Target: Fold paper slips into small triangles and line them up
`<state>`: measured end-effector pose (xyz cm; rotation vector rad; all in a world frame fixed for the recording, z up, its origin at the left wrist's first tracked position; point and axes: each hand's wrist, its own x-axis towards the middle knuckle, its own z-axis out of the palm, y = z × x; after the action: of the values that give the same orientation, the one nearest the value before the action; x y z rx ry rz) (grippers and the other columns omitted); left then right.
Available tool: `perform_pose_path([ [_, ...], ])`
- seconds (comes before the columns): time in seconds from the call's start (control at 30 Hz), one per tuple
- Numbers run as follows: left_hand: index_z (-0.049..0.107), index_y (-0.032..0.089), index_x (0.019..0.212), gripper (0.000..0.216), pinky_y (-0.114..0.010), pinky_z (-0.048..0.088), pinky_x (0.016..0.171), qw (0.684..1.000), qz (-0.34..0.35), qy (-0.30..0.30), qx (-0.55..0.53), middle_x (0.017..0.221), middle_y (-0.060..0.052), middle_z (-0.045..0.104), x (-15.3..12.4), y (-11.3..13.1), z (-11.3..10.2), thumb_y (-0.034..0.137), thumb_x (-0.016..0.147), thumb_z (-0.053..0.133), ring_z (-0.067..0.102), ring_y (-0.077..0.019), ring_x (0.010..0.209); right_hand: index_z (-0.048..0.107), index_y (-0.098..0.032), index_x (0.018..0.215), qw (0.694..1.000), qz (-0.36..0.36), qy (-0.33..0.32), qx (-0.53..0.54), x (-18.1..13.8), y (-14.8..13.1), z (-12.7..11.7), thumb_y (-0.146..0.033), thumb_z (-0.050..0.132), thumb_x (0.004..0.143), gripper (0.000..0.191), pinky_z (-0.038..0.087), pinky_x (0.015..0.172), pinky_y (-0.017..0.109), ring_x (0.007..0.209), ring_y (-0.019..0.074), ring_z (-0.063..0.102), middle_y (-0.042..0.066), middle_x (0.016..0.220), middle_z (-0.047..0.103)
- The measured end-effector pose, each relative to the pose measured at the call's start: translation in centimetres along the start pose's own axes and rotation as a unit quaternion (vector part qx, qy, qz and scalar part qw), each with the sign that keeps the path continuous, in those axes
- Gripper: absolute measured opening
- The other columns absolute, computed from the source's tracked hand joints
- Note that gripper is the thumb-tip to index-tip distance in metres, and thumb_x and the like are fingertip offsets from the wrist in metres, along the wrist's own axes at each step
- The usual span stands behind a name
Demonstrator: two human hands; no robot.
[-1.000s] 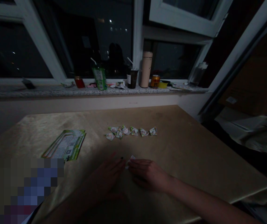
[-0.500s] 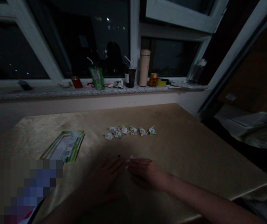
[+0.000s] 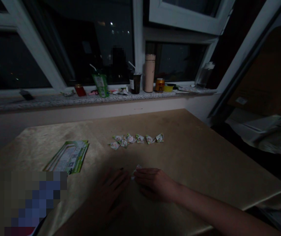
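Note:
My right hand [image 3: 154,183] has its fingers closed together over a small white printed wrapper [image 3: 136,173], and only part of the wrapper shows past the fingertips. Close on its left, my left hand [image 3: 114,185] lies flat on the tablecloth in deep shadow, fingers spread and holding nothing. Farther back, several small crumpled, pointed white-and-green wrapped pieces [image 3: 140,139] lie in a loose row. They are bunched at the left end and spaced apart at the right. A flat green-and-white printed bag [image 3: 73,156] rests to the left.
The shiny tan tablecloth [image 3: 179,157] covers the table. On the windowsill behind stand a green cup [image 3: 100,85] with a straw, a dark drink cup [image 3: 135,83], a pink flask [image 3: 150,73], an orange can [image 3: 159,85] and a red jar [image 3: 80,90]. A blurred patch hides the lower left.
The view has shifted slightly. My left hand has moved a little left and down, away from the wrapper. A bit more of the wrapper shows beside my right fingertips.

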<state>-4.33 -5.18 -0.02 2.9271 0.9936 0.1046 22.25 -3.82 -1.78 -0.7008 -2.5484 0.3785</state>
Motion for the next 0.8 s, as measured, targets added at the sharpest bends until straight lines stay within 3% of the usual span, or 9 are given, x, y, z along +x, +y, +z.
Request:
perform_pose_path([
  [0.37, 0.007, 0.027, 0.15, 0.064, -0.055, 0.017, 0.11, 0.999, -0.031, -0.017, -0.003, 0.155, -0.004, 0.016, -0.8, 0.0, 0.9, 0.037, 0.097, 0.042, 0.017, -0.0311, 0.14, 0.057, -0.013, 0.123, 1.0, 0.001, -0.006, -0.004, 0.1, -0.2, -0.3, -0.024, 0.046, 0.091, 0.035, 0.032, 0.11, 0.029, 0.13, 0.0154, 0.041, 0.009, 0.129, 0.058],
  [0.7, 0.012, 0.028, 0.15, 0.064, -0.052, 0.018, 0.111, 1.0, -0.003, 0.0, 0.021, 0.152, -0.004, 0.025, -0.1, 0.4, -0.4, 0.039, 0.096, 0.045, 0.029, -0.0299, 0.136, 0.054, -0.013, 0.127, 1.0, 0.002, -0.011, 0.025, 0.0, 0.2, -0.2, -0.026, 0.046, 0.092, 0.038, 0.031, 0.111, 0.029, 0.132, 0.0164, 0.04, 0.009, 0.135, 0.053],
  [0.8, 0.015, 0.029, 0.149, 0.063, -0.052, 0.022, 0.11, 1.0, -0.001, 0.013, 0.012, 0.151, -0.005, 0.028, -0.1, 0.5, -0.7, 0.039, 0.095, 0.047, 0.032, -0.0305, 0.135, 0.047, -0.017, 0.134, 0.998, 0.035, 0.028, 0.037, -0.5, 0.6, -1.2, -0.026, 0.051, 0.09, 0.045, 0.033, 0.11, 0.035, 0.134, 0.0184, 0.036, 0.01, 0.14, 0.047],
])
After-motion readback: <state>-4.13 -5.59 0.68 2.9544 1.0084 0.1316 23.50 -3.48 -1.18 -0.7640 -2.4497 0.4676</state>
